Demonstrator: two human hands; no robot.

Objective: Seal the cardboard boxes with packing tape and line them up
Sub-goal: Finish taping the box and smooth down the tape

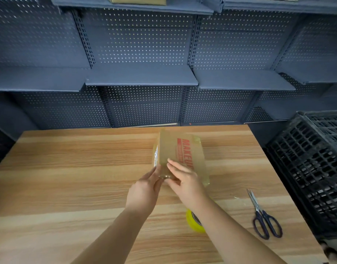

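A small cardboard box (178, 149) with red lettering stands on the wooden table (68, 168) near its middle, with shiny tape on its edges. My left hand (144, 189) presses flat against the box's near left corner, fingers straight. My right hand (184, 180) lies flat on the box's near top face, fingers straight and pointing up-left. A yellow roll of packing tape (194, 221) lies on the table under my right forearm, partly hidden by it.
Dark-handled scissors (263, 216) lie on the table's right side. A black plastic crate (312, 168) stands off the table's right edge. Grey pegboard shelving (141, 77) fills the wall behind, with cardboard boxes (139, 0) on the top shelf.
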